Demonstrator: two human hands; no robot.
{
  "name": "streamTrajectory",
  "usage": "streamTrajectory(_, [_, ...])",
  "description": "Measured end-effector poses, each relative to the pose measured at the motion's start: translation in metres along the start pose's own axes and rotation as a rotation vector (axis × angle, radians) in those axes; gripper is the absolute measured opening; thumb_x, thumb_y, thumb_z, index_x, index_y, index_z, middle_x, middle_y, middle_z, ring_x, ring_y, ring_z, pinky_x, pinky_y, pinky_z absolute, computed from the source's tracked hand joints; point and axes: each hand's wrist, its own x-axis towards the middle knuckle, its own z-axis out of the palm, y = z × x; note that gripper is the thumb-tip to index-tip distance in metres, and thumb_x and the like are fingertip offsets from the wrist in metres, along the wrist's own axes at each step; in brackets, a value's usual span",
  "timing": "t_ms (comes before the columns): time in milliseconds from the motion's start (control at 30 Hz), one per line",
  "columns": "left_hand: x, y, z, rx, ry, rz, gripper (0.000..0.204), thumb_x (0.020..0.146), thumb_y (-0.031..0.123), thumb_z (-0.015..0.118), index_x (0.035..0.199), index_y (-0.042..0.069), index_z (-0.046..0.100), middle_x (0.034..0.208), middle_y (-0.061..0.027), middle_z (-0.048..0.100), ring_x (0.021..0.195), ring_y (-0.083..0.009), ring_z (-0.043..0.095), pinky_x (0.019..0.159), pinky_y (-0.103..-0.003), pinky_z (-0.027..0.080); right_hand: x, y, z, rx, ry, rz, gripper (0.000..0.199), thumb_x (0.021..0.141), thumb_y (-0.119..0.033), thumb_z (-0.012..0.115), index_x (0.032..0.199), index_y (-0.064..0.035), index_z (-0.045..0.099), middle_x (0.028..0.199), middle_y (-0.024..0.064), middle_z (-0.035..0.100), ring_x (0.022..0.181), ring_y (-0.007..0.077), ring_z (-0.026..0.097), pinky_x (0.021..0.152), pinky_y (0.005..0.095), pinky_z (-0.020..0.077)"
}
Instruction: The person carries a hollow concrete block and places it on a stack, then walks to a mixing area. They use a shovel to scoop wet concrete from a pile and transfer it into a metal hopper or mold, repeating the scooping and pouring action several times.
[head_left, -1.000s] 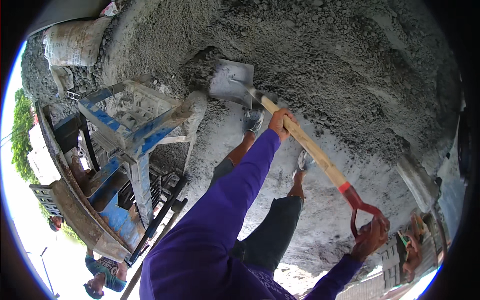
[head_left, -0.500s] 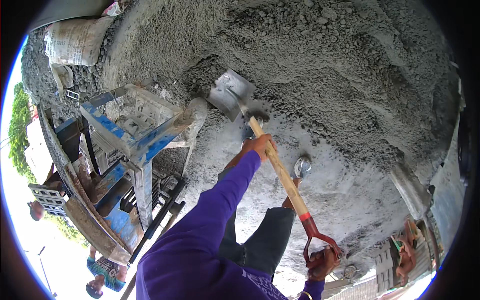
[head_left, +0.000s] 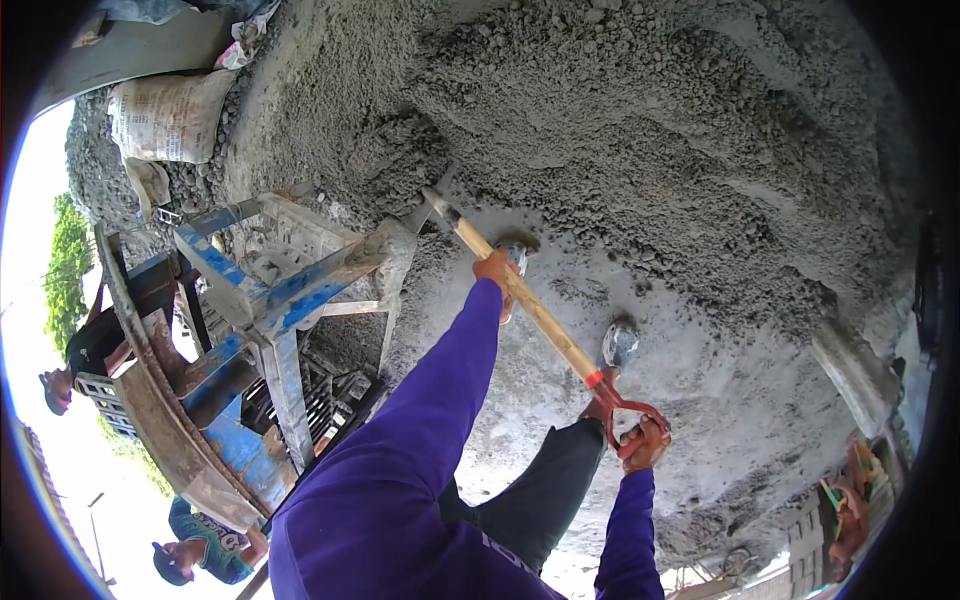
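From my remote seat, the shovel [head_left: 550, 327] slants across mid-frame, its blade [head_left: 420, 214] (broad-faced half a second ago) now nearly edge-on by the gravel pile [head_left: 640, 150]. The left hand [head_left: 495, 270] clasps the shaft, the right hand [head_left: 643, 441] its red grip [head_left: 608, 393]. Far left, a dark-clothed co-worker [head_left: 95, 345] shows more fully.

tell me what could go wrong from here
The shovel could knock the blue metal frame, since its far end looks close to it. It might also strike the left foot, which appears right beside it. The loose gravel near the feet could perhaps cause a slip.
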Motion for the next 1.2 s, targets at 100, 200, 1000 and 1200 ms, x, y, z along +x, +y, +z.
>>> streamTrajectory(100, [-0.076, -0.043, -0.004, 0.023, -0.054, -0.044, 0.021, 0.078, 0.01, 0.061, 0.09, 0.0, 0.047, 0.063, -0.0115, 0.052, 0.045, -0.0233, 0.052, 0.04, -0.039, 0.046, -0.026, -0.008, -0.089, 0.061, 0.089, 0.101, 0.015, 0.077, -0.018, 0.061, 0.088, -0.0092, 0.056, 0.054, 0.002, 0.048, 0.041, 0.0131, 0.047, 0.034, 0.0281, 0.0426])
streamTrajectory(200, [-0.171, -0.091, 0.005, 0.132, -0.036, 0.086, 0.035, 0.076, 0.006, 0.061, 0.102, -0.003, 0.039, 0.065, -0.0138, 0.052, 0.047, -0.0252, 0.055, 0.042, -0.039, 0.048, -0.066, -0.006, -0.182, 0.113, 0.208, 0.22, 0.011, 0.077, -0.024, 0.058, 0.081, -0.0139, 0.055, 0.049, 0.001, 0.047, 0.036, 0.0156, 0.045, 0.033, 0.0304, 0.0415])
streamTrajectory(1000, [-0.062, 0.08, 0.066, -0.346, -0.431, -0.196, 0.015, 0.074, 0.017, 0.06, 0.073, 0.006, 0.051, 0.06, -0.0099, 0.052, 0.053, -0.0241, 0.053, 0.056, -0.042, 0.048, -0.152, -0.222, 0.15, -0.494, -0.057, -0.348, 0.014, 0.085, -0.012, 0.059, 0.076, -0.0056, 0.05, 0.049, 0.0012, 0.048, 0.034, 0.0093, 0.042, 0.032, 0.0209, 0.0314])
streamTrajectory(1200, [0.066, 0.153, -0.035, -0.275, -0.31, -0.136, 0.012, 0.071, 0.012, 0.059, 0.067, 0.006, 0.049, 0.059, -0.0091, 0.051, 0.051, -0.0238, 0.054, 0.052, -0.041, 0.049, -0.126, -0.1, 0.24, -0.303, -0.112, -0.202, 0.014, 0.078, -0.009, 0.065, 0.079, -0.0062, 0.051, 0.053, 0.0034, 0.05, 0.04, 0.0119, 0.049, 0.037, 0.0257, 0.0412])
